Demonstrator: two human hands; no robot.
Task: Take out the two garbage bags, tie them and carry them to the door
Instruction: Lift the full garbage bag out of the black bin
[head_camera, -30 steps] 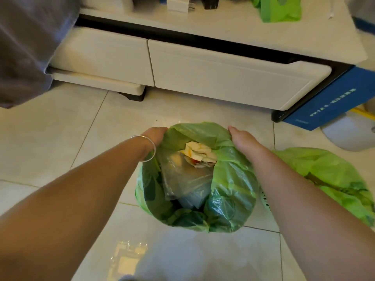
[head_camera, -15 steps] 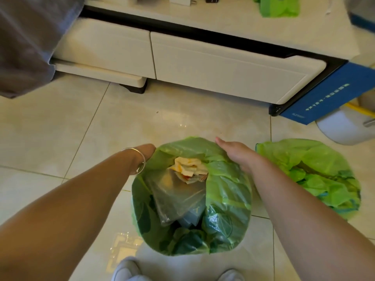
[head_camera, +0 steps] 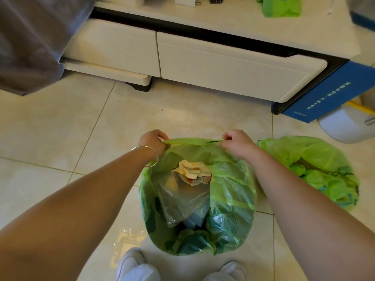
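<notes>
Shoes: two pale shoes point(head_camera: 138, 268) at the bottom edge of the frame, on the tiled floor point(head_camera: 60, 128), just below the bag.
Open bag: the green garbage bag point(head_camera: 229, 199) stands on the floor in the lower centre of the frame, mouth open; inside are a clear plastic bag point(head_camera: 182, 199) and stained crumpled paper point(head_camera: 192, 171).
Risk: the plastic looks thin, and the far rim is stretched tight between the two hands. I judge that a hard pull could tear the rim or let it slip from the fingers, and then the bag could tip and spill the rubbish. If too little rim is gathered, the knot may come out loose.
Left grip: the left hand point(head_camera: 153, 141), with a bracelet point(head_camera: 147, 155) on the wrist, has its fingers curled together and pinches the far rim at its left end.
Right grip: the right hand point(head_camera: 237, 141) is also curled closed and pinches the same rim at its right end.
Second bag: another green garbage bag point(head_camera: 316, 169) lies on the floor at the right of the frame, behind the right forearm; no hand touches it, and I cannot tell if it is tied.
Further back: a white drawer cabinet point(head_camera: 223, 63) crosses the upper frame, with a blue box point(head_camera: 332, 94) at its right end.
</notes>
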